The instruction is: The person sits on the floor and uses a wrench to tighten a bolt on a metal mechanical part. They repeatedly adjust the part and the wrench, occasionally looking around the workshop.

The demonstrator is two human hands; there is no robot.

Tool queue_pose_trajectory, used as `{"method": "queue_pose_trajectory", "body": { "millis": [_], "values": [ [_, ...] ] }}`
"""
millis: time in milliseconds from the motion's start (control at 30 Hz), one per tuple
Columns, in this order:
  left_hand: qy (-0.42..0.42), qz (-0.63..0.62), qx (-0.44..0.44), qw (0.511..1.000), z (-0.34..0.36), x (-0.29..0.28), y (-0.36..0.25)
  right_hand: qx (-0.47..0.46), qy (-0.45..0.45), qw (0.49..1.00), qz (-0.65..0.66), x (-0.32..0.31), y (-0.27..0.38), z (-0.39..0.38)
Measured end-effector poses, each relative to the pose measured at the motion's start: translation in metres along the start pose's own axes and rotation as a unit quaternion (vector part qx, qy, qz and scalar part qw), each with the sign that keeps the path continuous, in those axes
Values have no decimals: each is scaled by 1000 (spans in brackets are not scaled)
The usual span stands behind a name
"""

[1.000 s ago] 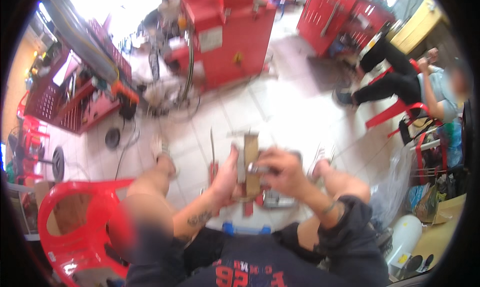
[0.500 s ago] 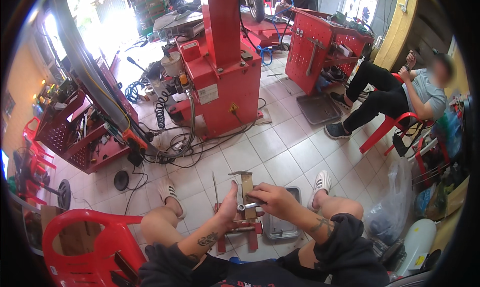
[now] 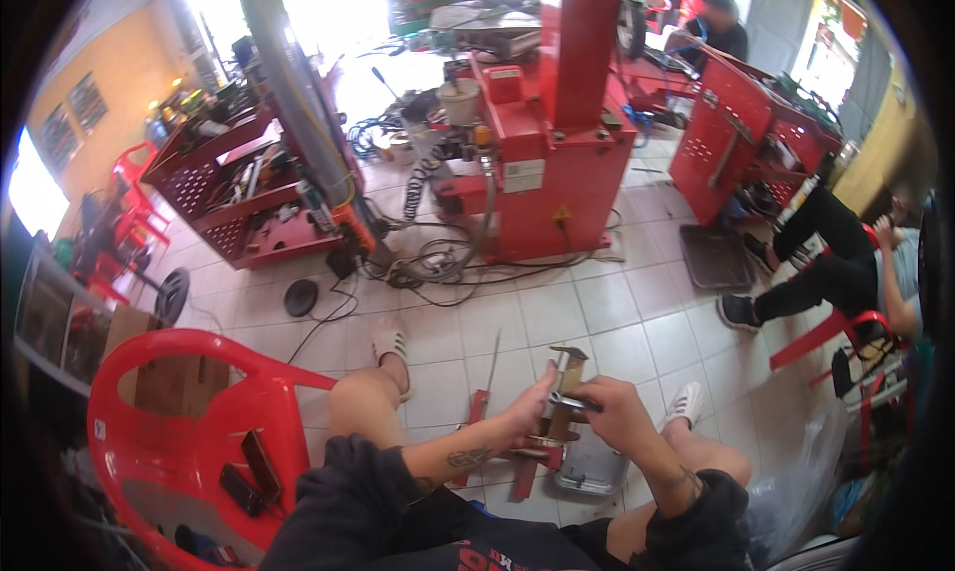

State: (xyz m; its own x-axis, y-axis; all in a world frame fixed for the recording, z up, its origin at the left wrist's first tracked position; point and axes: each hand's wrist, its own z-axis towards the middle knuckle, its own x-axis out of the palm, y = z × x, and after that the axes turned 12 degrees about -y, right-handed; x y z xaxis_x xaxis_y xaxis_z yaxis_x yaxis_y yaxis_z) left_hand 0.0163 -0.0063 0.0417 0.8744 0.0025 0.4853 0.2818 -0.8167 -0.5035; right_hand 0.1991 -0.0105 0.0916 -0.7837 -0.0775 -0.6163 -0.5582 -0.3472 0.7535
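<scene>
My right hand [image 3: 609, 409] is closed around a short chrome wrench [image 3: 559, 399], whose round end points at my left palm. My left hand [image 3: 527, 415] is held beside that end with its thumb stretched upward; its other fingers are partly hidden. Beneath both hands, between my feet, a low red stand [image 3: 524, 481] carries a wooden block [image 3: 572, 375]. A hammer [image 3: 569, 352] lies at the far end of the block. To the left of the stand is a red-handled screwdriver [image 3: 478, 406] with a long thin shaft. A grey metal tray [image 3: 594, 476] sits on the floor to the right.
A red plastic chair [image 3: 189, 342] with two dark flat objects on it stands at my left. Cables [image 3: 428, 270] trail on the tiles by a red lift post [image 3: 547, 188]. Red tool carts [image 3: 234, 203] flank it. A seated person [image 3: 836, 263] is at the right.
The view has swung left, so the scene sits further right in the picture. Both hands stay close together over the block, the wrench still in my right hand.
</scene>
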Motion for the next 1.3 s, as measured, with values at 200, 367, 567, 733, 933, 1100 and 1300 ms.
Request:
{"method": "queue_pose_trajectory", "body": {
  "millis": [200, 367, 567, 733, 933, 1100, 1300],
  "values": [
    [1, 67, -15, 998, 5, -8, 3, -38, -21, 998, -44, 6, 6, -4],
    [-6, 40, 9, 999, 4, -3, 5, 45, 2, 999, -22, 6, -3, -5],
    [-2, 2, 27, 1000, -7, 4, -1, 38, -54, 998, 9, 10, 4, -1],
    [-24, 10, 14, 1000, -25, 15, -12, -12, -78, 996, -46, 14, 7, -5],
    [16, -31, 11, 999, -15, 5, -10, -52, -48, 994, -78, 13, 3, -1],
    [33, -29, 40, 998, -17, -3, -15, -34, -8, 995, -88, 16, 2, -3],
    [8, -48, 43, 998, -10, 9, -11, -51, -76, 996, 4, 14, -1, -5]
  ]
}}
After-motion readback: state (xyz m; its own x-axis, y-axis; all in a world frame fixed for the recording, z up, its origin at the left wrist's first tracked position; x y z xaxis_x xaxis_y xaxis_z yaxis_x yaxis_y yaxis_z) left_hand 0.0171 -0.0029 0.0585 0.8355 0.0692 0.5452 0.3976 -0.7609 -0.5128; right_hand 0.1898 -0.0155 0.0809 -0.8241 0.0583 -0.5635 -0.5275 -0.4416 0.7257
